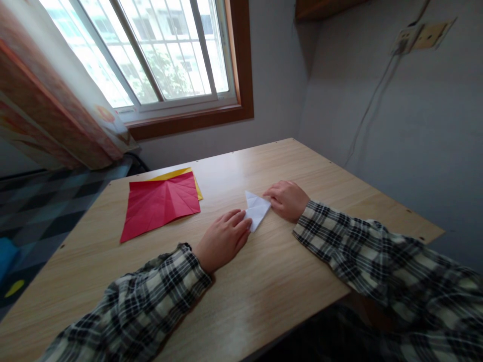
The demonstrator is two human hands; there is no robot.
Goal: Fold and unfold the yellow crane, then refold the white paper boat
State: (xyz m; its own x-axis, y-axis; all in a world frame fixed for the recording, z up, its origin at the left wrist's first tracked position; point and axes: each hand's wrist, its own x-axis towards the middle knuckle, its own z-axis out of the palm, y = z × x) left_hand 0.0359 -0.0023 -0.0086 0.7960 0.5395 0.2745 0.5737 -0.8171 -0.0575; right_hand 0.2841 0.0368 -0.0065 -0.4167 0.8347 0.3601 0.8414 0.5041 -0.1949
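Observation:
A small piece of white folded paper (258, 209) lies on the wooden table, with a pointed flap sticking up toward the far side. My left hand (223, 239) holds it at its left edge, the fingertips resting over the paper. At the opposite corner, the bent fingers of my right hand (287, 200) pinch the paper's edge; the thumb's exact place is partly hidden. Left of my hands is a red square sheet (162, 206) marked with creases that fan out from its far edge. Part of a yellow sheet (175, 174) shows from beneath the red one.
The light wooden tabletop (234, 301) has its far corner near the wall. Beyond it are a brown-framed window (247, 60) and a patterned curtain (71, 100). A cable (372, 103) hangs from the wall socket at right. A blue object (6, 259) stands low at far left.

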